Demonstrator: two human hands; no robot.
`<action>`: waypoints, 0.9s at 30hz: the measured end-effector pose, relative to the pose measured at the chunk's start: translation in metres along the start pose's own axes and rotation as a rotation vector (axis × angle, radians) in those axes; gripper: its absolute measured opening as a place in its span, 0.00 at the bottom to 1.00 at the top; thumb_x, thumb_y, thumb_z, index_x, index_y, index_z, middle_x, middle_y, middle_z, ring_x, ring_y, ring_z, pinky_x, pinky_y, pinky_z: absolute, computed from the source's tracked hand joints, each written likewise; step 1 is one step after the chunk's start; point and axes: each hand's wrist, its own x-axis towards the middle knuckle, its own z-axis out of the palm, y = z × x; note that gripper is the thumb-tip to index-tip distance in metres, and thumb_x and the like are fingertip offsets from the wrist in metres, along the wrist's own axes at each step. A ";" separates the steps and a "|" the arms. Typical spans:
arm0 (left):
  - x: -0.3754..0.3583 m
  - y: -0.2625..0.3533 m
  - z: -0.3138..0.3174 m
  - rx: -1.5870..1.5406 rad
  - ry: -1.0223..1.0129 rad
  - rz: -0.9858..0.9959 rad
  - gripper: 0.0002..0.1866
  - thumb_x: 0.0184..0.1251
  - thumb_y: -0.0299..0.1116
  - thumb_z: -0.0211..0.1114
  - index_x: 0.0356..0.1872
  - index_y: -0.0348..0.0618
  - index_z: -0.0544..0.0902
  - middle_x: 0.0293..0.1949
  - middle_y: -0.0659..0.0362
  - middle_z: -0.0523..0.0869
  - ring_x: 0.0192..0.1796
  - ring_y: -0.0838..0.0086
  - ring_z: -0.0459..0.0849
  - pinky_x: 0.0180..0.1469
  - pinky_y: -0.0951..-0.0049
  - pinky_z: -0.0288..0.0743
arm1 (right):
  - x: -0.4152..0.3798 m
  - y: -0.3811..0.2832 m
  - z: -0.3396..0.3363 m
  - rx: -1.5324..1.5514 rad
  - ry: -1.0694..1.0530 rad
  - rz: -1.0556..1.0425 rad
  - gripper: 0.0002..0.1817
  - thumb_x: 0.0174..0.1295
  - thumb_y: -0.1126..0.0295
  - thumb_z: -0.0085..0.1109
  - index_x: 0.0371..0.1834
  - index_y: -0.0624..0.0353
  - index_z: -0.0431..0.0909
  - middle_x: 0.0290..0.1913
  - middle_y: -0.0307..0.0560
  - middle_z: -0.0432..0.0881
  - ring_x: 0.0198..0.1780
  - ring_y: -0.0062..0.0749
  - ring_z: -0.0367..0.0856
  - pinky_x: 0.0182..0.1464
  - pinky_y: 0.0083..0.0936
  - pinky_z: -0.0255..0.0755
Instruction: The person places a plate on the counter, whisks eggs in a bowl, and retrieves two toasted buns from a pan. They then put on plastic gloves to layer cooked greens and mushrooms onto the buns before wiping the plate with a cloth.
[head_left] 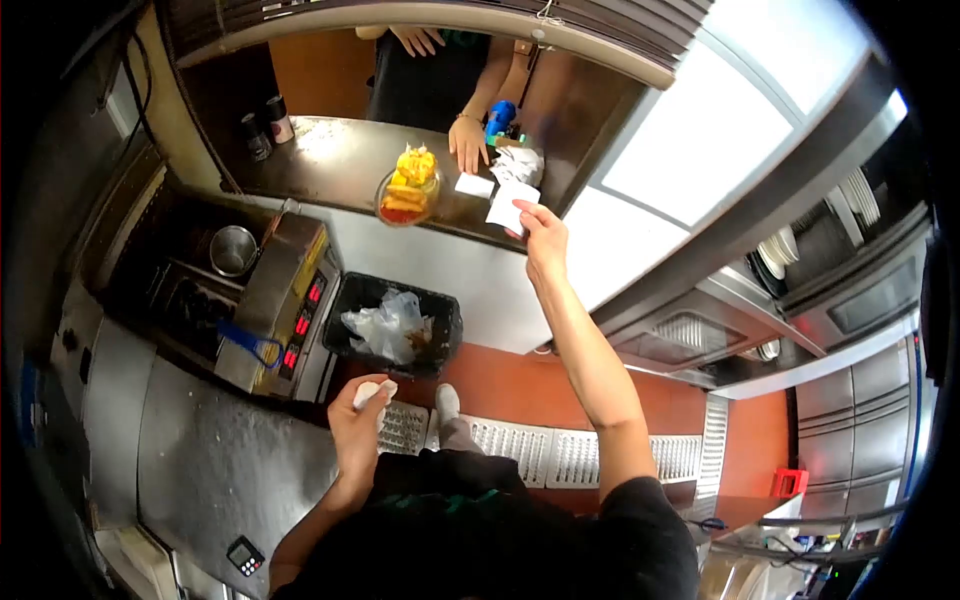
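My right hand [544, 240] reaches out to the serving counter, its fingers closed on a white paper slip [509, 205]. Another white slip [474, 186] lies on the counter just left of it, beside a crumpled white cloth or paper [520, 163]. Lower down, near the steel worktop, my left hand [355, 435] is closed around a crumpled piece of white paper or cloth [370, 392]. A plate of food [430, 206] rests on the counter's near edge, with yellow pieces and a red sauce.
Across the counter [330, 165] stands a person whose hand [468, 140] rests near the slips. Below is a black bin [343, 345] holding plastic bags. Fryers with a pot [234, 250] and a blue handle [245, 340] stand left. A timer [245, 556] lies on the steel worktop [220, 450].
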 end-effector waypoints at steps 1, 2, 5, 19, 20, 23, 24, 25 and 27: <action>0.013 -0.005 0.005 -0.024 0.040 -0.020 0.07 0.61 0.22 0.62 0.41 0.35 0.81 0.35 0.61 0.83 0.37 0.82 0.79 0.42 0.82 0.72 | 0.033 0.019 0.003 -0.049 0.052 -0.093 0.10 0.61 0.78 0.54 0.44 0.66 0.81 0.36 0.41 0.81 0.37 0.22 0.77 0.37 0.19 0.75; 0.026 -0.005 0.009 -0.048 0.076 -0.047 0.08 0.61 0.22 0.62 0.41 0.35 0.81 0.35 0.61 0.83 0.36 0.82 0.79 0.41 0.82 0.72 | 0.060 0.032 0.007 -0.104 0.109 -0.183 0.10 0.60 0.78 0.55 0.43 0.66 0.81 0.33 0.39 0.81 0.35 0.20 0.75 0.35 0.17 0.71; 0.063 0.004 0.027 -0.051 0.119 -0.085 0.08 0.61 0.21 0.62 0.41 0.35 0.81 0.34 0.62 0.83 0.35 0.83 0.79 0.39 0.83 0.71 | 0.116 0.026 0.023 -0.411 0.375 -0.381 0.11 0.53 0.76 0.62 0.41 0.61 0.82 0.25 0.34 0.72 0.27 0.20 0.64 0.31 0.23 0.63; 0.125 0.013 0.007 -0.222 0.219 -0.177 0.08 0.61 0.22 0.62 0.41 0.36 0.81 0.34 0.62 0.83 0.35 0.82 0.79 0.38 0.83 0.72 | 0.231 0.059 0.014 -0.762 0.651 -0.239 0.11 0.50 0.72 0.63 0.37 0.63 0.84 0.36 0.56 0.85 0.39 0.45 0.83 0.48 0.32 0.73; 0.126 0.012 0.003 -0.226 0.225 -0.178 0.08 0.61 0.22 0.62 0.41 0.36 0.81 0.34 0.62 0.83 0.35 0.82 0.79 0.38 0.83 0.72 | 0.233 0.062 0.010 -0.801 0.655 -0.187 0.11 0.49 0.72 0.63 0.36 0.62 0.85 0.35 0.56 0.85 0.39 0.44 0.84 0.48 0.32 0.73; 0.117 -0.003 -0.011 -0.237 0.240 -0.162 0.08 0.60 0.22 0.63 0.41 0.36 0.81 0.35 0.61 0.83 0.36 0.81 0.79 0.40 0.82 0.73 | 0.274 0.125 -0.061 -1.023 0.565 -0.147 0.09 0.44 0.70 0.61 0.27 0.63 0.84 0.30 0.57 0.84 0.36 0.47 0.84 0.44 0.34 0.75; 0.115 -0.025 -0.021 -0.209 0.217 -0.164 0.09 0.61 0.22 0.63 0.43 0.36 0.80 0.37 0.60 0.83 0.37 0.79 0.80 0.41 0.81 0.74 | 0.278 0.133 -0.071 -1.127 0.493 -0.164 0.08 0.44 0.70 0.61 0.25 0.63 0.83 0.30 0.58 0.84 0.35 0.48 0.84 0.44 0.35 0.75; 0.113 -0.025 -0.021 -0.297 0.227 -0.233 0.11 0.61 0.23 0.63 0.45 0.36 0.80 0.39 0.59 0.83 0.38 0.77 0.81 0.43 0.79 0.75 | 0.273 0.111 -0.060 -1.299 0.414 -0.159 0.11 0.45 0.67 0.62 0.26 0.64 0.83 0.31 0.59 0.84 0.37 0.50 0.84 0.44 0.37 0.75; 0.117 -0.053 -0.027 -0.540 0.214 -0.375 0.13 0.65 0.31 0.63 0.48 0.39 0.79 0.41 0.58 0.83 0.42 0.73 0.82 0.43 0.72 0.77 | 0.218 0.055 -0.007 -1.067 0.335 -0.251 0.31 0.47 0.55 0.67 0.49 0.67 0.76 0.48 0.66 0.79 0.49 0.55 0.78 0.52 0.39 0.71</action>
